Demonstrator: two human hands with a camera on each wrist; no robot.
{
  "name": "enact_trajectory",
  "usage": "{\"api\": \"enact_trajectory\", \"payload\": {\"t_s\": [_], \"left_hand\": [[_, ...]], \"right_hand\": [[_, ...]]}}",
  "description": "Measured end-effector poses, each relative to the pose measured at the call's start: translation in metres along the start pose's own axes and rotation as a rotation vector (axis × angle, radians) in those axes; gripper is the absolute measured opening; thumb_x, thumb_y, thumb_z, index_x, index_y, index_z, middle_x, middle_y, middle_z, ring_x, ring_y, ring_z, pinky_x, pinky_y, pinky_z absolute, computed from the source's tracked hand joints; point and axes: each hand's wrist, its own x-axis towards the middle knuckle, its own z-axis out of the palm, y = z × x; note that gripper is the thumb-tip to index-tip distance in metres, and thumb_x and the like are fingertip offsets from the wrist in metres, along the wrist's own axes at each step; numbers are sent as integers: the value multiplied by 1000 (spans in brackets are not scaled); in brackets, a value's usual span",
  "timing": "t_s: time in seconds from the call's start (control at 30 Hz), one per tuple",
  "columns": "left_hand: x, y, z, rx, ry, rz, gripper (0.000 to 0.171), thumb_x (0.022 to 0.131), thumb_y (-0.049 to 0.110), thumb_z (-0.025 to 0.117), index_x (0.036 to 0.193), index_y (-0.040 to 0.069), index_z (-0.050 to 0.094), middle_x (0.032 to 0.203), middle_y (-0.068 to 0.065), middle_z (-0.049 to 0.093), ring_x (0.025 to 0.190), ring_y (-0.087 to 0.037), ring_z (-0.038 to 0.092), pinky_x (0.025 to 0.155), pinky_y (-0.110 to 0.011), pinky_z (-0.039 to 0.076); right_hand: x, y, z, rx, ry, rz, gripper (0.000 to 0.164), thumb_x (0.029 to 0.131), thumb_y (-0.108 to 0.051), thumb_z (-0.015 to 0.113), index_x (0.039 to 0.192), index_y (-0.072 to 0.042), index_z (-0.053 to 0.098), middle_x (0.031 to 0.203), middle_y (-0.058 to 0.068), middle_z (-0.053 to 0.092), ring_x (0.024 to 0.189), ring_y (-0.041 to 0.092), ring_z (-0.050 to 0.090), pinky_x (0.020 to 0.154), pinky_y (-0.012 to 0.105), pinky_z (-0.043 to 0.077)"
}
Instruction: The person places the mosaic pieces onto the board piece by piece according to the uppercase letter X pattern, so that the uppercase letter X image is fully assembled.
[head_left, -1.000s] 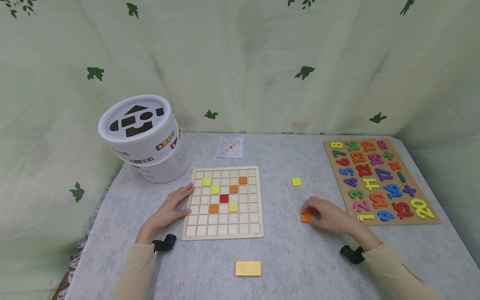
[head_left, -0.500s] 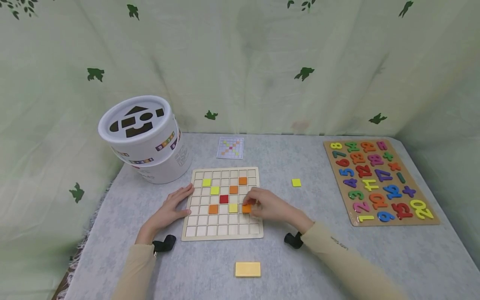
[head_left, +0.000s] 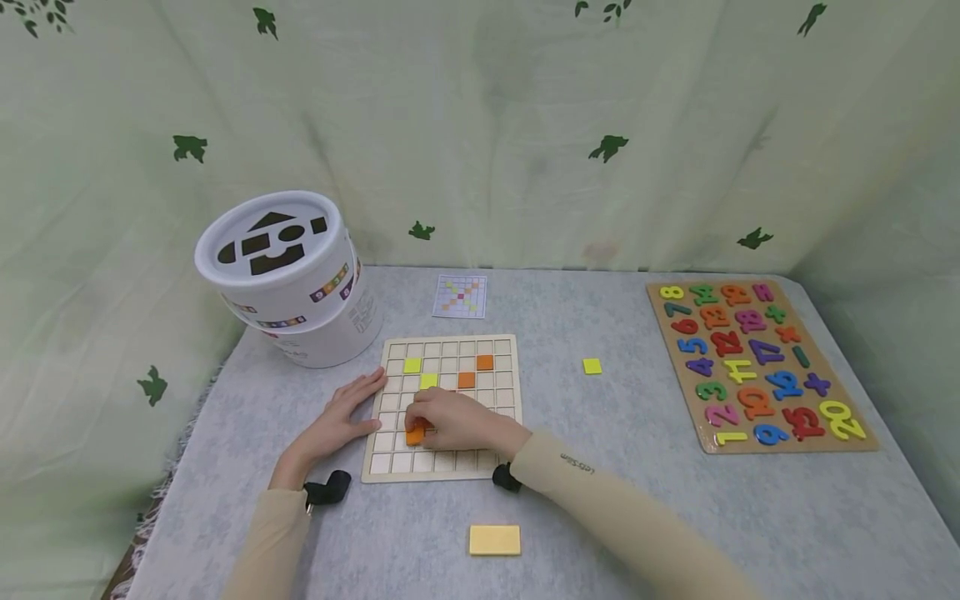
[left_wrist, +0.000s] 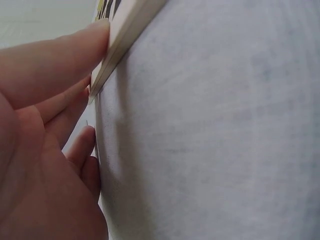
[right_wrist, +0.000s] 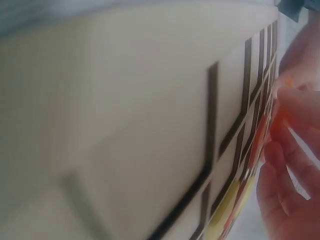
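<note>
A wooden grid board [head_left: 442, 477] lies on the table, with yellow and orange square tiles in some cells. My right hand [head_left: 465, 421] is over its lower left part and pinches an orange tile [head_left: 415, 436] between thumb and fingers; it covers the middle cells in the head view. In the right wrist view the fingers [right_wrist: 287, 165] are blurred around the orange. My left hand [head_left: 341, 421] rests along the board's left edge, fingers extended. Its thumb [left_wrist: 85, 47] touches the board's side [left_wrist: 120, 45] in the left wrist view.
A yellow tile [head_left: 592, 367] lies right of the board, and a pale yellow block [head_left: 495, 540] in front. Behind stands a pattern card [head_left: 460, 297]. A white lidded bucket [head_left: 300, 308] is at the back left, a number puzzle board [head_left: 757, 367] at the right.
My right hand has carried the orange tile leftward from the table right of the board, across it, to its lower left cells. My left hand has stayed at the board's edge.
</note>
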Motion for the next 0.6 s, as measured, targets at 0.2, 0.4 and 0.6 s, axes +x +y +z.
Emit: {"api": "enact_trajectory", "payload": {"t_s": [0.2,0.4,0.6], "left_hand": [[0,1,0,6,-4,5,69,88,15,68,148,5,34,158,-11,17,142,-39,3,107,-65,3],[1,-1,0,22,-2,6,70,88,16,68,148,4,34,158,-11,17,142,-40,3,107,-65,3],[1,-1,1,23,-2,1,70,88,16,67,148,4,34,158,-11,17,142,-39,3,108,-64,3]], "right_hand": [[14,-7,5,-95,-29,-37,18,83,-12,72,100,-17,69,90,-10,56,85,7,48,79,14,39],[21,-10,7,-101,-60,-40,18,84,-16,73,101,-17,68,89,-9,57,87,8,48,83,15,38],[4,-4,-4,24,-45,11,25,89,-8,64,112,-16,70,107,-11,64,100,5,53,99,19,36]]}}
